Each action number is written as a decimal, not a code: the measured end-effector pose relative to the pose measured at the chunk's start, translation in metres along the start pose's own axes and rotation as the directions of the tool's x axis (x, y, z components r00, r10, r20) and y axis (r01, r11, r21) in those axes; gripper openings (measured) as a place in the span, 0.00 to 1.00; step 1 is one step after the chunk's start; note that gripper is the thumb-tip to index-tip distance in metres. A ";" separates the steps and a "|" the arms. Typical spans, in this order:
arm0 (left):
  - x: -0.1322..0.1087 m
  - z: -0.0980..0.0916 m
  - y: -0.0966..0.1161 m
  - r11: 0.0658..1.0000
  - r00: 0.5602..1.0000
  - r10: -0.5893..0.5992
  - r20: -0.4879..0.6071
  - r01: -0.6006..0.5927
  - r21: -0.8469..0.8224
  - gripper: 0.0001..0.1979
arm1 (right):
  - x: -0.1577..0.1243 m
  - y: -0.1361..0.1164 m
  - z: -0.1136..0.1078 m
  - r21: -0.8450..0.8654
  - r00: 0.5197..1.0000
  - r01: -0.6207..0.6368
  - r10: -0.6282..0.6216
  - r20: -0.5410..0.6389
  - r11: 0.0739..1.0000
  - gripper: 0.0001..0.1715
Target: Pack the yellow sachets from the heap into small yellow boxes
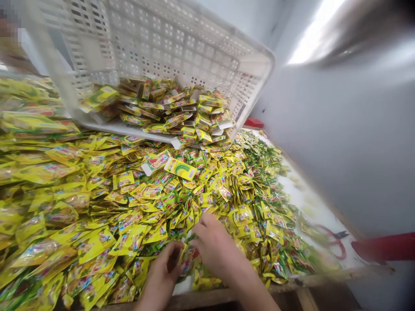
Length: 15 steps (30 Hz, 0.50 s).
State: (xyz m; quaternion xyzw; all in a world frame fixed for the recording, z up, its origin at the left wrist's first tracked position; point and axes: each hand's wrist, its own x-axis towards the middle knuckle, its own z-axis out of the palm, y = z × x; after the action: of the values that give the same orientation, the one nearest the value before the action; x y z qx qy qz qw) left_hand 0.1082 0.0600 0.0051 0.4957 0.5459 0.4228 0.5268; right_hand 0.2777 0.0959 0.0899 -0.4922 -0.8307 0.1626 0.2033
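No text legible anywhere; print seen on yellow-green sachets (155,203) heaped on table (311,203), lettering too small and blurred to be read; coloured graphics made out on flat cartons (180,168) atop heap and in white crate (162,34): green arc on yellow on one, red-and-green motif on neighbour; no word, brand or number resolved on either; crate walls unmarked.

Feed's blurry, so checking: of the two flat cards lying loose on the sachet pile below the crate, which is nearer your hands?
The yellow card with the green arc, right of the red-printed card; it lies closer to the right hand.
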 end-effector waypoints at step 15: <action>-0.002 0.010 -0.007 0.937 0.993 -0.031 0.114 0.069 -0.343 0.30 | -0.006 0.000 -0.001 0.121 0.987 0.086 -0.101 0.126 0.989 0.20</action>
State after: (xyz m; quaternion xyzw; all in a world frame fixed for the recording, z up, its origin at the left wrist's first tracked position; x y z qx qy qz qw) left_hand 0.1178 0.0565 -0.0026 0.4031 0.4464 0.4716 0.6449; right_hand 0.2809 0.0905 0.0894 -0.4283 -0.8536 0.2328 0.1835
